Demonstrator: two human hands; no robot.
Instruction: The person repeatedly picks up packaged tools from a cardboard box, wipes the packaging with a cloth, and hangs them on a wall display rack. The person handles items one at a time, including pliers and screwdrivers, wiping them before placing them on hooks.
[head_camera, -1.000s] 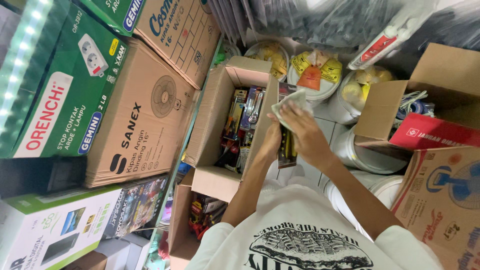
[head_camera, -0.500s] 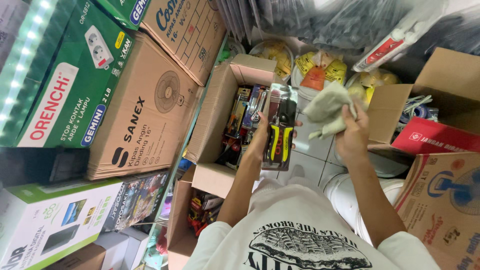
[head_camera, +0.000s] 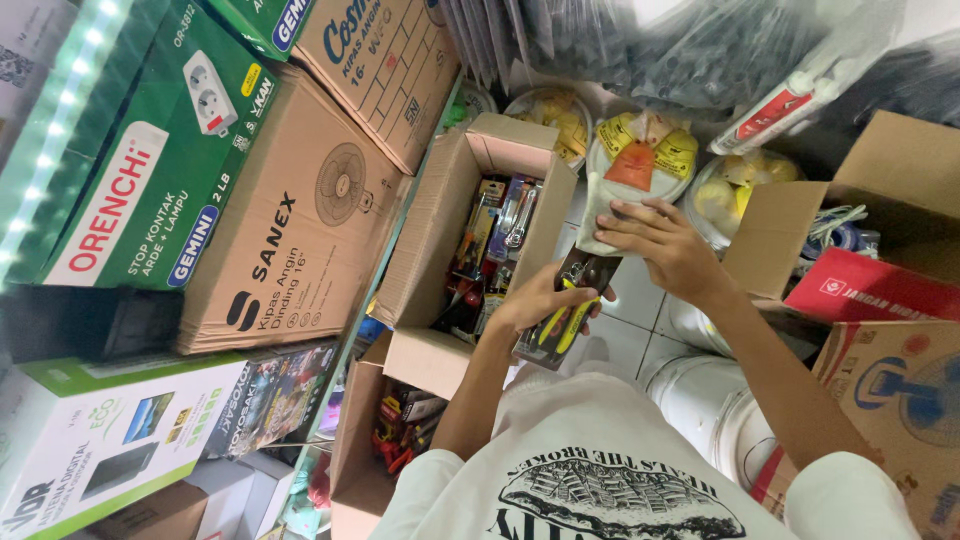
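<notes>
— Yellow-handled tool pack, gripped in the left hand, fingers curled round its lower half, just beside the open cardboard box.

— And the right hand?

— Fingers spread and pressing a pale cloth onto the pack's top end. Whether the thumb pinches the cloth, hard to tell.

— What's nearby?

— White buckets on the floor below, bagged goods beyond.
</notes>
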